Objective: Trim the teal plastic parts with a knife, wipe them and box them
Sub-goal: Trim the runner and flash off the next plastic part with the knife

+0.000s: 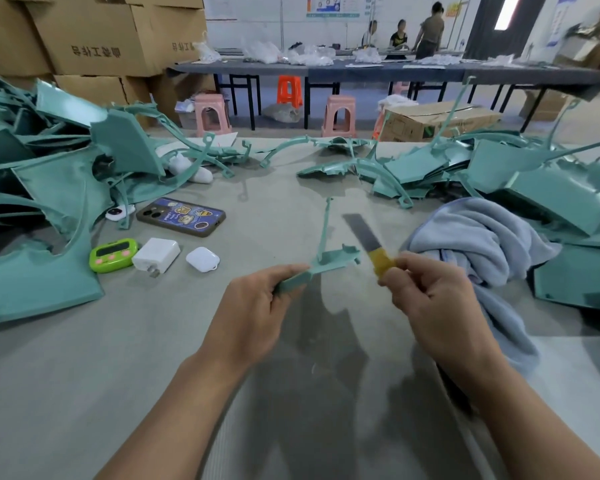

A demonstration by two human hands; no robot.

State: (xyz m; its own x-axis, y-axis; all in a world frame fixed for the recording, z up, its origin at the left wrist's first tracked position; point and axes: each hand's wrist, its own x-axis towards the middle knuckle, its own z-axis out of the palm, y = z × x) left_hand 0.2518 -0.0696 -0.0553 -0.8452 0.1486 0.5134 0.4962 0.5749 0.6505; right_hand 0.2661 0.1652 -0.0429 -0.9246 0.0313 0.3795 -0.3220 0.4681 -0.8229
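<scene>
Left hand [253, 317] grips part [326, 263], fingers curled under, hidden. Right hand [430, 299] pinches knife [369, 242] just right of part; blade blurred.

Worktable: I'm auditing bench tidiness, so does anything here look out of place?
Yes: a phone, a green timer, a white charger and a white earbud case lie beside the left pile of teal parts; personal items, unrelated to trimming.

The right hand [430, 299] hides the knife [362, 234] handle's end; edges crop the teal piles [42, 188].
</scene>
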